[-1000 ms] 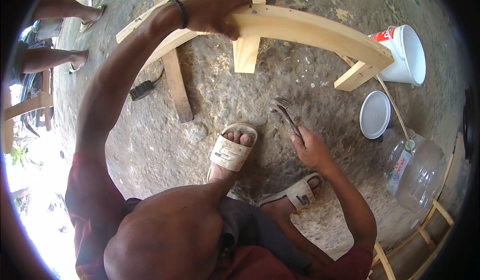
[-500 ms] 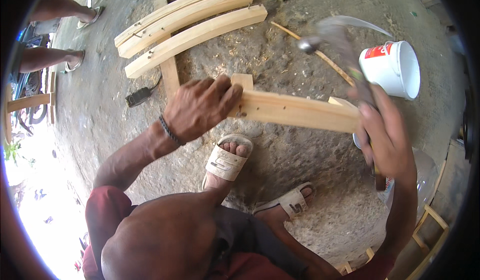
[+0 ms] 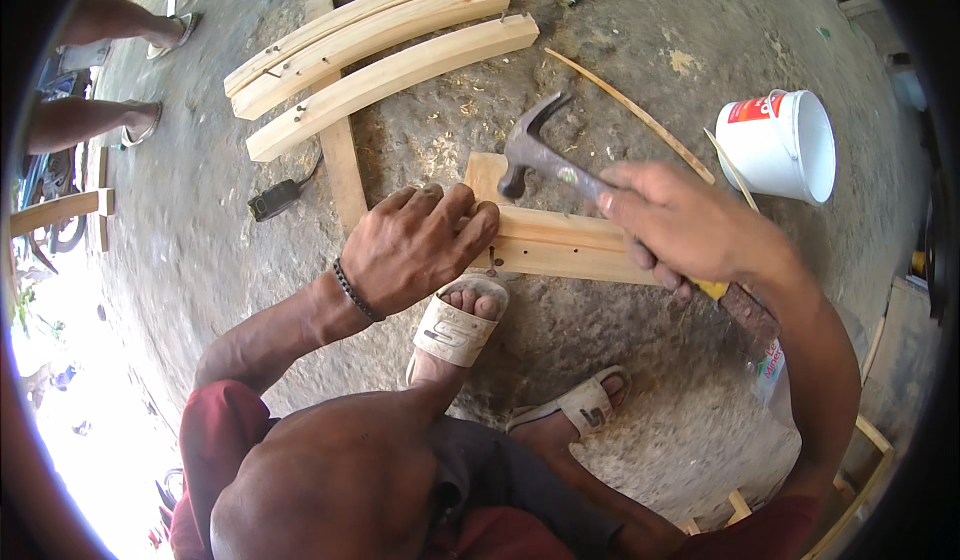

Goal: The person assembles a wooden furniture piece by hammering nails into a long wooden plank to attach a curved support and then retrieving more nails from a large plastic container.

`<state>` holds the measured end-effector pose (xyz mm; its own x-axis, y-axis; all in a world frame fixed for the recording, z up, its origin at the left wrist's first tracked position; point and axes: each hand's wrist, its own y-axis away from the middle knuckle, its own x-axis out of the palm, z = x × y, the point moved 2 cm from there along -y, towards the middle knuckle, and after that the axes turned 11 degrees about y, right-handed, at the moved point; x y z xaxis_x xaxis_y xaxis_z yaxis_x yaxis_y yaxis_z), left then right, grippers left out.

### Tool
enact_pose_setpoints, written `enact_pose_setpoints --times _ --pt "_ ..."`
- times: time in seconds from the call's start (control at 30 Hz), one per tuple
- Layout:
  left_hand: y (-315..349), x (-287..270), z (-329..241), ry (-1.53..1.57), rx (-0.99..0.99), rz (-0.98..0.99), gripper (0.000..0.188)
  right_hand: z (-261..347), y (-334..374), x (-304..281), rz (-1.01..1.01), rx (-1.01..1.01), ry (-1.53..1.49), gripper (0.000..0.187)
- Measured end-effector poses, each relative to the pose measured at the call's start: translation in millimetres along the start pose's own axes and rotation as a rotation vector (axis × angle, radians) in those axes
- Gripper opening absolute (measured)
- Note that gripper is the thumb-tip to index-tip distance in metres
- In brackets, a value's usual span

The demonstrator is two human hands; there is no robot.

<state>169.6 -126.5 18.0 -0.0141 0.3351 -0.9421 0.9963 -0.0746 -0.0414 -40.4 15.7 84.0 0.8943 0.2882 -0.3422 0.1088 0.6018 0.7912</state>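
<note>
The left hand (image 3: pixel 415 245) is curled tight around the left end of a long pale piece of wood (image 3: pixel 590 240). That wood is in front of the person, past the two feet in white sandals (image 3: pixel 455 332). I cannot tell if the left fingers pinch a nail too. The right hand (image 3: pixel 700 220) is wrapped around the handle of a hammer (image 3: pixel 550 163), and a bit of yellow shows below the grip. The hammer's head is up over the wood, close to the left hand's knuckles, and its claw points away from the person. A short wood block (image 3: pixel 485 172) sticks out from the far side of the long piece. Farther off, three long pale bars (image 3: pixel 390 43) lie across a browner plank (image 3: pixel 345 175) on the floor. Two of them touch and the third is just beside them, and nails poke up from them. A black box with a cord (image 3: pixel 273 200) is left of the plank. On the right there is a thin stick (image 3: pixel 635 110) near a white bucket (image 3: pixel 755 147) with a red label. Another person's legs (image 3: pixel 95 125) show near the left edge.
</note>
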Motion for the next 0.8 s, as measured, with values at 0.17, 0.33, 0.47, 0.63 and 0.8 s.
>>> enact_pose_setpoints --times 0.17,0.33,0.47,0.63,0.8 --pt "-2.0 -1.3 4.4 -0.046 0.042 -0.033 0.028 -4.6 -4.2 0.1 -0.105 -0.017 -0.110 0.039" --pt "-2.5 0.6 5.1 -0.026 0.055 -0.048 0.027 3.8 -1.9 -2.6 -0.022 0.043 -0.047 0.039" --pt "-5.5 0.8 8.4 -0.016 0.040 -0.052 0.030 -6.8 -9.2 -2.8 -0.219 -0.036 -0.190 0.042" --pt "-3.3 -0.8 7.7 -0.007 0.052 -0.065 0.029 1.9 -9.0 1.3 -0.022 0.019 -0.093 0.041" --pt "-14.3 -7.7 5.4 -0.017 0.019 0.022 0.031 -5.6 -2.8 2.5 0.038 0.082 0.037 0.036"
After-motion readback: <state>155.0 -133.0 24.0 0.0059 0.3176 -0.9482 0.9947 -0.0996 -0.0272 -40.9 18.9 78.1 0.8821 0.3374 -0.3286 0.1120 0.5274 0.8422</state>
